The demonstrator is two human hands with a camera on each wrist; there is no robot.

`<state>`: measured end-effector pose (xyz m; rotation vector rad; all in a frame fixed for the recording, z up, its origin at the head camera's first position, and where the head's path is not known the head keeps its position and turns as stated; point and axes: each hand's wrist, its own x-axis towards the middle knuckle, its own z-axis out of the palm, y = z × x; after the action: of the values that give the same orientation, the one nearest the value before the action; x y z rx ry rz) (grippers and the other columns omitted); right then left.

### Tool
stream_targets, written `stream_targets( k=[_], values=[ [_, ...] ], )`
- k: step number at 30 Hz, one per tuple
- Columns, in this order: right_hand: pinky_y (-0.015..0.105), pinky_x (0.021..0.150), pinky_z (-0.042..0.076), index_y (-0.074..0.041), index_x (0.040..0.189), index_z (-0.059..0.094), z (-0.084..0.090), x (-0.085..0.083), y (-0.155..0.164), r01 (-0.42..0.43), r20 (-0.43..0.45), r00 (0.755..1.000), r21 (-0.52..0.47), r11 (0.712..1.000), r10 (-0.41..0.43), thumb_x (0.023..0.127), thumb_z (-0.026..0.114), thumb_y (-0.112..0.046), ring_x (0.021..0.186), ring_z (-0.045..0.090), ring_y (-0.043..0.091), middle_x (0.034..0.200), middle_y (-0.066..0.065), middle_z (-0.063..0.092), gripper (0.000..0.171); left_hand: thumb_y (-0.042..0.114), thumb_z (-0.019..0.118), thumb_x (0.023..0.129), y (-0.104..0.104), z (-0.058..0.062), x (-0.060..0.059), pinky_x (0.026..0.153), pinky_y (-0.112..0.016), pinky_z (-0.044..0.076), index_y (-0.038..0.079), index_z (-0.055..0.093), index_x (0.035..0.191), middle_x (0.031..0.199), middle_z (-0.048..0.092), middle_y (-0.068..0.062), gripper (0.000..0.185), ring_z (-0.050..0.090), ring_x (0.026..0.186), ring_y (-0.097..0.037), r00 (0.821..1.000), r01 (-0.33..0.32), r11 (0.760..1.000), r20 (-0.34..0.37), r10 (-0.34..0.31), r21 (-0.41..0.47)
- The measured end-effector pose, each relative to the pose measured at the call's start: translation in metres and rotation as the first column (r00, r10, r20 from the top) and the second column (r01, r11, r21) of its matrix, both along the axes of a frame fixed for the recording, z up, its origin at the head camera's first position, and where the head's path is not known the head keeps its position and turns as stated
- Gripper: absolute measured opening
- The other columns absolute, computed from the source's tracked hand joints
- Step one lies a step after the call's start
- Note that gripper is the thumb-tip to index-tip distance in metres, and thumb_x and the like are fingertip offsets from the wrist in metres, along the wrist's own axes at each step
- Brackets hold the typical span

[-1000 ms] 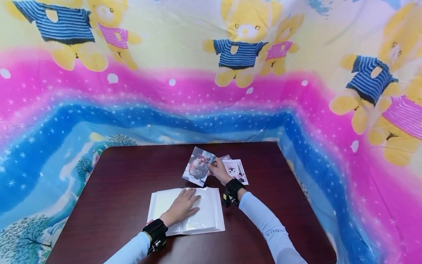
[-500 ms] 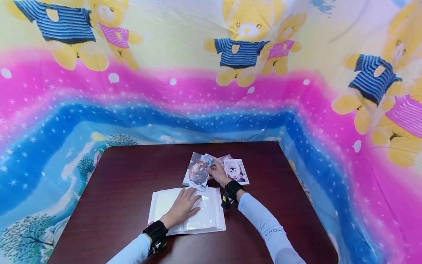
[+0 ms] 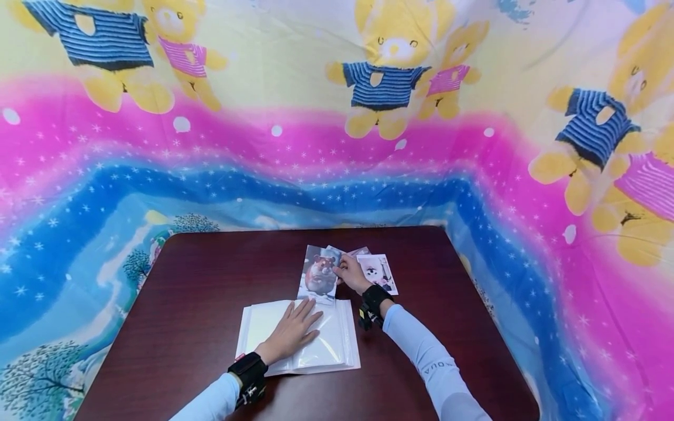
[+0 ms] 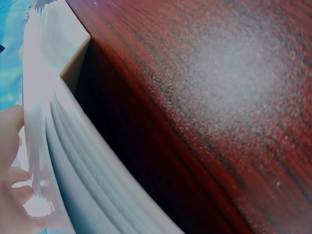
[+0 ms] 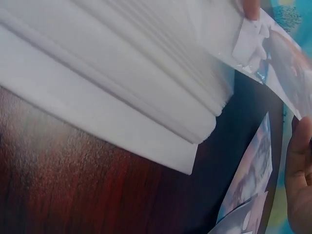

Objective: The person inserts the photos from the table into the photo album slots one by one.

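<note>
A white photo album [image 3: 258, 321] lies spread on the table with glossy clear-sleeved pages. Across its page my left hand [image 3: 292, 332] rests flat, fingers straight and fingertips right at the far edge. My right hand [image 3: 351, 273] pinches a photo of a hamster [image 3: 318, 275] by its right edge, just beyond the album. In the right wrist view, the lower end of that photo [image 5: 287, 66] overlaps the clear sleeve's edge beside a left fingertip. The left wrist view shows my left fingers [image 4: 14, 180] on the shiny sheet, above the thick stack of album pages [image 4: 102, 170].
Right of the right hand lies a photo of a white fluffy animal [image 3: 378, 273], with other prints partly hidden behind the hand. The dark wooden table [image 3: 210, 275] has a patterned bear curtain [image 3: 295, 146] around its back and sides.
The hamster photo has come down toward the album and turned more upright, its lower end now at the page's far edge. My left hand stays nearly in place on the page.
</note>
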<state>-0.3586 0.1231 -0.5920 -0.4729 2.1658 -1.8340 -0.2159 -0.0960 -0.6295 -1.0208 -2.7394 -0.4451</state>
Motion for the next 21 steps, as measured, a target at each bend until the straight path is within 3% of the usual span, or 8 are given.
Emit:
stream_targets(
  k=[4,7,11,14,17,21],
  values=[
    [0.068,0.079,0.046,0.012,0.092,0.037,0.005,0.007,-0.002,0.015,-0.001,1.000,-0.040,0.999,-0.015,0.099,0.049,0.008,0.083,0.047,0.064,0.072,0.022,0.041,0.015,0.027,0.059,0.099,-0.001,-0.002,0.000,0.109,-0.065,0.025,0.005,0.054,0.140,0.149,0.038,-0.028,0.046,0.034,0.139,-0.044,1.000,-0.004,1.000,0.031,0.003,0.010],
    [0.059,0.072,0.053,0.009,0.088,0.035,-0.003,0.010,-0.003,0.052,0.023,0.998,-0.070,0.996,-0.051,0.099,0.049,0.009,0.072,0.054,0.050,0.069,0.014,0.042,0.018,0.026,0.058,0.100,-0.002,-0.003,0.000,0.110,-0.064,0.025,0.005,0.053,0.141,0.150,0.038,-0.029,0.046,0.033,0.139,-0.044,0.999,-0.012,1.000,0.040,0.012,0.015],
    [0.045,0.066,0.058,0.005,0.096,0.045,-0.019,0.009,-0.002,0.099,0.067,0.993,-0.052,0.994,-0.096,0.100,0.051,0.006,0.065,0.059,0.030,0.070,0.007,0.049,0.007,0.024,0.059,0.100,-0.002,-0.005,0.001,0.109,-0.065,0.025,0.004,0.054,0.140,0.149,0.038,-0.029,0.046,0.034,0.138,-0.046,0.999,-0.012,0.999,0.032,0.011,0.041],
    [0.050,0.067,0.056,0.006,0.108,0.050,-0.023,0.005,0.000,0.123,0.035,0.992,-0.009,0.992,-0.123,0.099,0.053,0.004,0.069,0.059,0.040,0.073,0.008,0.052,0.009,0.023,0.060,0.099,-0.002,-0.006,0.002,0.109,-0.065,0.025,0.003,0.054,0.139,0.150,0.038,-0.029,0.046,0.034,0.138,-0.045,1.000,0.000,0.997,0.021,-0.001,0.076],
    [0.057,0.069,0.053,0.010,0.107,0.048,-0.022,0.000,0.002,0.095,-0.049,0.995,0.052,0.994,-0.093,0.100,0.053,0.002,0.073,0.054,0.054,0.070,0.009,0.047,0.012,0.024,0.059,0.100,-0.002,-0.007,0.001,0.108,-0.066,0.025,0.003,0.054,0.139,0.150,0.038,-0.028,0.045,0.034,0.138,-0.045,1.000,0.005,0.996,0.011,-0.006,0.094],
    [0.057,0.067,0.052,0.012,0.106,0.046,-0.017,-0.004,0.001,0.037,-0.156,0.988,0.143,0.989,-0.014,0.100,0.054,0.000,0.069,0.054,0.053,0.068,0.009,0.045,0.016,0.027,0.055,0.101,-0.002,-0.008,0.000,0.108,-0.065,0.026,0.005,0.054,0.139,0.150,0.038,-0.026,0.044,0.035,0.138,-0.044,1.000,-0.005,0.997,-0.007,0.006,0.081]
  ],
)
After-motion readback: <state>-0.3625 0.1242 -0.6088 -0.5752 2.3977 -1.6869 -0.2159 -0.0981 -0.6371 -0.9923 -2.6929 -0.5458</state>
